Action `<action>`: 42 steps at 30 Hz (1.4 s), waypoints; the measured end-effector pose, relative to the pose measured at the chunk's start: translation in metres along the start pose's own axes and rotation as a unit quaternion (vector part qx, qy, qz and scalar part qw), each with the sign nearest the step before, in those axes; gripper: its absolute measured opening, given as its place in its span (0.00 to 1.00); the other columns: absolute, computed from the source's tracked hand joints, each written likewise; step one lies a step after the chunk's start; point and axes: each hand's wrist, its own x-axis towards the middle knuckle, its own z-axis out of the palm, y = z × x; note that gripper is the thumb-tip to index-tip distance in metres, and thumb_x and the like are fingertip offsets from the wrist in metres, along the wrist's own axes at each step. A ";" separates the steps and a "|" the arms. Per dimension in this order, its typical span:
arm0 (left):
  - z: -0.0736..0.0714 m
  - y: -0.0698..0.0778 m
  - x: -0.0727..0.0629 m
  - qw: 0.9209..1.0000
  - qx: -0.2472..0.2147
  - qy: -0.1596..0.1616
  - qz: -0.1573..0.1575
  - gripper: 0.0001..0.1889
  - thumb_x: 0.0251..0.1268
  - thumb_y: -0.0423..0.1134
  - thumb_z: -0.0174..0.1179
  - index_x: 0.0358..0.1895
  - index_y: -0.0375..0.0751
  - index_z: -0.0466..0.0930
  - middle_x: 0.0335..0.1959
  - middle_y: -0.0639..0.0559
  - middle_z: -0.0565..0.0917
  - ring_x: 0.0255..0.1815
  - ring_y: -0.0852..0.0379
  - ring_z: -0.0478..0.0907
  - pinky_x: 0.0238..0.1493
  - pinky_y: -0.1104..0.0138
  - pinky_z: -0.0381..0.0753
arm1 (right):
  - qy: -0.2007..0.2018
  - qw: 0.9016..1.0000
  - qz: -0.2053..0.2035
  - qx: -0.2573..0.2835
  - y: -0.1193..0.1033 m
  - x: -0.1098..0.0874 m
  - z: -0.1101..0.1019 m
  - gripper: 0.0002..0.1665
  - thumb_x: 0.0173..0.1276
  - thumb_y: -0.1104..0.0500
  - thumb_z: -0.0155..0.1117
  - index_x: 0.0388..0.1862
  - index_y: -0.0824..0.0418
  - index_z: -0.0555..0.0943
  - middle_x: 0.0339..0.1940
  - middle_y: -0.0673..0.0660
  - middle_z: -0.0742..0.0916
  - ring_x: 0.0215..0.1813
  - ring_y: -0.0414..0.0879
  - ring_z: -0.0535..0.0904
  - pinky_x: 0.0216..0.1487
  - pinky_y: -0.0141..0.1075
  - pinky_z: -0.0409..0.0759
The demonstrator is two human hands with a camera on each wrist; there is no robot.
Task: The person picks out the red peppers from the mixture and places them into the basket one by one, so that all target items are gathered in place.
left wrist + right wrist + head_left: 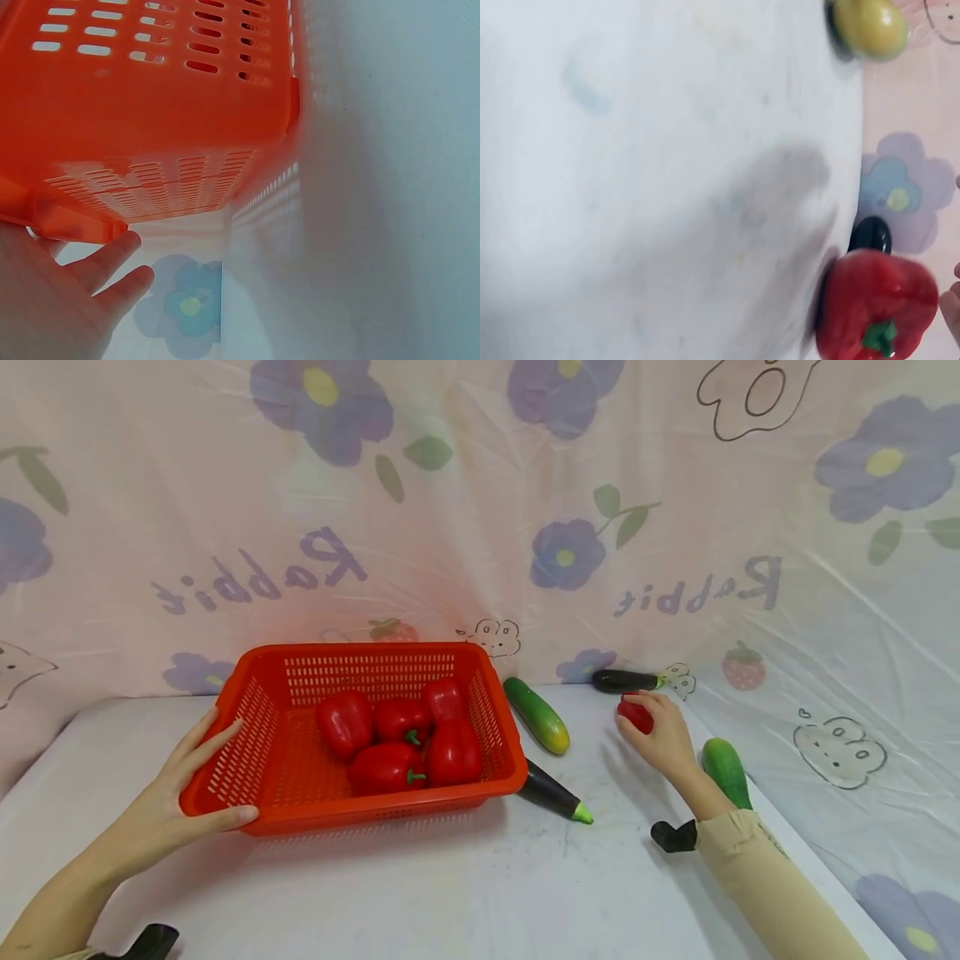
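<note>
My left hand point(161, 793) is at the left end of a red plastic basket point(360, 810), fingers extended along its side rim and thumb on the front rim. In the left wrist view, straight fingers point(112, 262) lie at the rim beside the perforated wall. Several red bell peppers point(345, 724) lie inside the basket, toward its right. Far to the right, my right hand point(663, 735) reaches over another red bell pepper point(877, 304) on the table. Its fingertips point(951, 304) show at the pepper's side in the right wrist view, with the fingers loosely bent.
A cucumber point(538, 717) lies right of the basket, and an eggplant point(551, 792) sticks out by its front right corner. Another eggplant point(626, 681) lies at the table's back edge. A second cucumber point(726, 772) is beside the right forearm. A patterned curtain point(450, 527) hangs behind.
</note>
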 end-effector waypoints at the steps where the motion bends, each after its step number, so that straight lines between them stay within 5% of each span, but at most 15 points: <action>1: 0.000 0.000 0.000 1.000 0.001 -0.001 -0.001 0.51 0.51 0.38 0.70 0.77 0.55 0.48 0.78 0.64 0.32 0.78 0.44 0.29 0.51 0.22 0.48 | 0.006 1.000 0.000 -0.004 0.002 0.000 0.000 0.22 0.64 0.61 0.62 0.56 0.70 0.77 0.61 0.73 0.74 0.60 0.68 0.67 0.53 0.64 0.75; 6: -0.001 0.001 0.002 1.000 -0.001 -0.004 0.002 0.51 0.51 0.38 0.69 0.77 0.56 0.48 0.78 0.65 0.32 0.78 0.44 0.28 0.52 0.21 0.45 | 0.014 1.000 0.003 -0.020 0.009 0.001 -0.001 0.23 0.62 0.61 0.64 0.56 0.70 0.76 0.62 0.74 0.72 0.63 0.70 0.64 0.59 0.67 0.66; 18: -0.002 0.001 0.003 1.000 -0.006 0.000 0.012 0.51 0.50 0.36 0.70 0.77 0.54 0.49 0.78 0.64 0.32 0.78 0.48 0.28 0.55 0.22 0.42 | -0.087 0.992 0.079 -0.050 0.018 0.006 -0.007 0.41 0.63 0.51 0.64 0.72 0.62 0.63 0.73 0.75 0.56 0.70 0.75 0.49 0.58 0.76 0.56; 42: -0.001 -0.001 0.001 1.000 -0.007 -0.004 0.002 0.51 0.50 0.37 0.70 0.77 0.55 0.48 0.78 0.65 0.32 0.78 0.46 0.28 0.53 0.21 0.43 | -0.142 0.983 0.105 -0.042 0.035 0.014 -0.002 0.45 0.64 0.57 0.64 0.77 0.56 0.54 0.74 0.76 0.50 0.70 0.77 0.50 0.58 0.69 0.67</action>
